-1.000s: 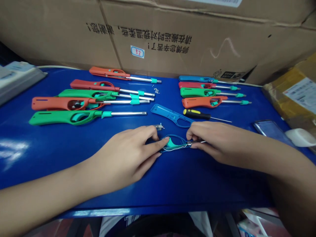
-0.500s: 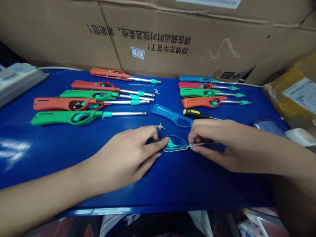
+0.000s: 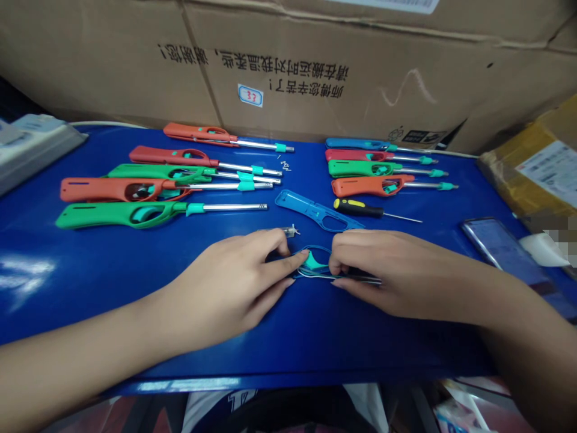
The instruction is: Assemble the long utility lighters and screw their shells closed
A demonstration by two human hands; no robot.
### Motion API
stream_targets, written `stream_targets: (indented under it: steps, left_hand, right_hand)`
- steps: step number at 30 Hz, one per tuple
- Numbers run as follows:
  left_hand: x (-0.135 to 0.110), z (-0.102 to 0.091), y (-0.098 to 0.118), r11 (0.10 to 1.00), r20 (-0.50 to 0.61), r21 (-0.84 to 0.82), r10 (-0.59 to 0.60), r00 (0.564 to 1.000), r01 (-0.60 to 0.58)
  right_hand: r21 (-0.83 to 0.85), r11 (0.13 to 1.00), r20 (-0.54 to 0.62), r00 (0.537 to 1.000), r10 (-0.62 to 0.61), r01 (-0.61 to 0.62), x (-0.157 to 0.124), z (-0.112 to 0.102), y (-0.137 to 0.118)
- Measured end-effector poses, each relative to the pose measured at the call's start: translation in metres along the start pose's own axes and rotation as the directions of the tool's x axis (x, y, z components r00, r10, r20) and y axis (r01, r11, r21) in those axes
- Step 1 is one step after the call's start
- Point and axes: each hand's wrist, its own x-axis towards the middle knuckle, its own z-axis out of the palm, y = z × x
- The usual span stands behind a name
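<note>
My left hand (image 3: 234, 288) is closed around the handle end of an opened blue gas lighter (image 3: 323, 248). Its index fingertip presses on the turquoise trigger (image 3: 312, 261). At the barrel end my right hand (image 3: 392, 273) pinches the lighter's front, where a white wire (image 3: 311, 276) runs in. The metal tube (image 3: 372, 280) pokes out under the right fingers; its exact grip is hidden. A loose blue casing half (image 3: 300, 204) lies just beyond the hands. Near my left knuckles sits a small clear part (image 3: 287, 231), mostly covered.
Several assembled lighters (image 3: 121, 213) lie at the left, with more lighters (image 3: 365, 185) at the back right. A screwdriver (image 3: 360, 208), tiny screws (image 3: 285, 165) and a phone (image 3: 500, 246) are on the blue table (image 3: 225, 361). A large carton (image 3: 288, 114) stands behind.
My right hand has slid left and slightly down along the lighter's front toward the trigger, uncovering the screwdriver shaft and more of the phone. The left hand stays put.
</note>
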Motion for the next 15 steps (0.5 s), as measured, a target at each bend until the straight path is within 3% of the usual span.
stream_targets:
  steps: [8,15]
  left_hand:
    - [0.0002,0.0015,-0.0015,1.000,0.006,-0.015,-0.006,1.000,0.006]
    - [-0.0008,0.0003,-0.0010,1.000,-0.002,-0.015,0.004,1.000,-0.004]
  right_hand:
    - [-0.108,0.994,-0.017,1.000,0.009,-0.011,0.0040,0.0019,-0.0015]
    - [-0.248,0.958,-0.093,0.981,-0.171,0.144,0.0016,-0.0013,0.0017]
